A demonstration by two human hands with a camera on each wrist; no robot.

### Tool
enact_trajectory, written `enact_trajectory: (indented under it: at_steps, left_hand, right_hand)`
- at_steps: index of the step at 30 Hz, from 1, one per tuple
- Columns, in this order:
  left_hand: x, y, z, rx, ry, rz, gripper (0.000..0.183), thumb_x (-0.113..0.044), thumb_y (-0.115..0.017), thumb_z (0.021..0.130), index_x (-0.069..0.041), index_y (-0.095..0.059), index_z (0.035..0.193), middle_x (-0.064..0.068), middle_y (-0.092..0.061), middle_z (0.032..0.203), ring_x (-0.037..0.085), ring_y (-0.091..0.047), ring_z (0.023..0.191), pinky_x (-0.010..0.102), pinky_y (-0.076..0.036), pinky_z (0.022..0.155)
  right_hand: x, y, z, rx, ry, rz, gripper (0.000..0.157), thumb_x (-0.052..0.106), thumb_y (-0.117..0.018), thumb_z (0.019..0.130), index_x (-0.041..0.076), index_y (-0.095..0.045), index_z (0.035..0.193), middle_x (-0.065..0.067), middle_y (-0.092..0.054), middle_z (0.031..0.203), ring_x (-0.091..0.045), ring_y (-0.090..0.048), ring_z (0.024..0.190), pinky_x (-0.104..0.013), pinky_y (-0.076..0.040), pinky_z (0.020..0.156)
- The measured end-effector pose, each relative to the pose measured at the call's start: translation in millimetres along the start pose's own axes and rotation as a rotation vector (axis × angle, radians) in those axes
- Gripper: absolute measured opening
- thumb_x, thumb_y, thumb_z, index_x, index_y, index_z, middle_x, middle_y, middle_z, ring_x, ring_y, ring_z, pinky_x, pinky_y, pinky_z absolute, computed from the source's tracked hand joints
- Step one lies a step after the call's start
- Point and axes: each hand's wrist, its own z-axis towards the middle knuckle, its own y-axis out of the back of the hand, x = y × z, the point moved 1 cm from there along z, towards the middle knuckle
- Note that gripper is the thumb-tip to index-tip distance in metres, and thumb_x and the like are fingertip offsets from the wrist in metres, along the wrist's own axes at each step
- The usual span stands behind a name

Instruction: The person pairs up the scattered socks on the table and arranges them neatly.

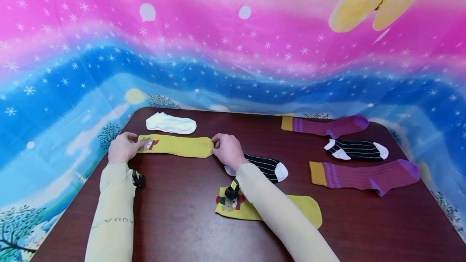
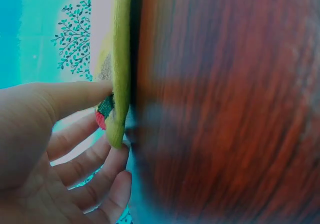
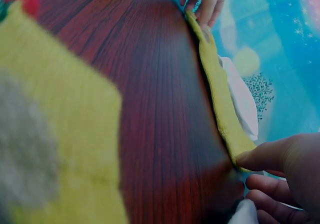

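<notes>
A yellow sock (image 1: 178, 146) with an animal picture near its cuff is stretched flat between both hands at the table's left side. My left hand (image 1: 123, 148) pinches its cuff end; the left wrist view shows the thumb on top and the fingers below. At the toe end, my right hand (image 1: 228, 150) pinches the sock between thumb and fingers. Just behind the sock lies a white sock (image 1: 171, 124). Partly hidden by the right hand and sleeve is a black striped sock (image 1: 267, 166). A second yellow sock (image 1: 306, 207) lies beneath the right forearm, which covers its middle.
Toward the right of the dark wooden table (image 1: 174, 221) lie a purple sock (image 1: 316, 125) at the back, another black striped sock (image 1: 362, 150), and a second purple sock (image 1: 358, 175) nearer. A patterned cloth backdrop (image 1: 218, 51) rises behind the table and along its sides.
</notes>
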Motion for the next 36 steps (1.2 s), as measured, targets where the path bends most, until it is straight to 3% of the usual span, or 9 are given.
enact_trajectory:
  at_steps: [7,17,26,31,36]
  left_hand:
    - [-4.7,0.7,-1.1,-0.013,-0.003,-0.025,0.069,-0.041,-0.058,0.102,0.011,-0.043,0.145,0.035,-0.051,0.136,0.051,-0.051,0.119,0.062,-0.044,0.096]
    - [-28.6,10.4,1.7,-0.118,-0.139,-0.044,0.082,-0.050,-0.049,0.104,0.005,-0.021,0.159,0.034,-0.027,0.157,0.055,-0.028,0.140,0.069,-0.024,0.109]
    - [-55.5,14.5,-3.6,-0.119,-0.268,0.007,0.093,-0.063,-0.043,0.101,0.000,-0.010,0.162,0.029,-0.006,0.165,0.049,-0.009,0.149,0.071,-0.004,0.112]
    - [-68.1,12.4,-6.6,-0.090,-0.319,0.024,0.099,-0.072,-0.041,0.098,-0.008,-0.004,0.164,0.022,0.003,0.167,0.044,0.002,0.152,0.071,0.005,0.111]
    - [-75.8,7.2,-7.2,-0.076,-0.360,0.052,0.100,-0.074,-0.041,0.096,-0.013,-0.002,0.164,0.019,0.006,0.168,0.042,0.006,0.152,0.070,0.009,0.111]
  right_hand:
    - [-1.9,4.1,-3.2,-0.013,0.022,0.019,0.031,0.025,-0.075,0.094,0.014,-0.072,0.122,0.001,-0.069,0.100,-0.013,-0.061,0.087,-0.030,-0.052,0.079]
    - [0.9,16.8,-6.4,-0.070,0.028,-0.006,0.052,0.049,-0.067,0.096,0.018,-0.063,0.138,-0.001,-0.063,0.133,-0.019,-0.060,0.116,-0.040,-0.049,0.097]
    - [4.0,30.2,-6.8,-0.092,0.049,-0.083,0.077,0.066,-0.055,0.096,0.019,-0.043,0.156,-0.005,-0.038,0.160,-0.026,-0.035,0.145,-0.047,-0.030,0.115]
    - [3.9,36.7,-6.5,-0.075,0.040,-0.141,0.092,0.079,-0.045,0.092,0.022,-0.028,0.163,-0.007,-0.022,0.167,-0.030,-0.018,0.152,-0.053,-0.020,0.118]
    - [0.8,41.6,-7.2,-0.087,0.053,-0.215,0.096,0.086,-0.036,0.089,0.027,-0.023,0.164,-0.008,-0.016,0.169,-0.029,-0.007,0.154,-0.052,-0.013,0.120]
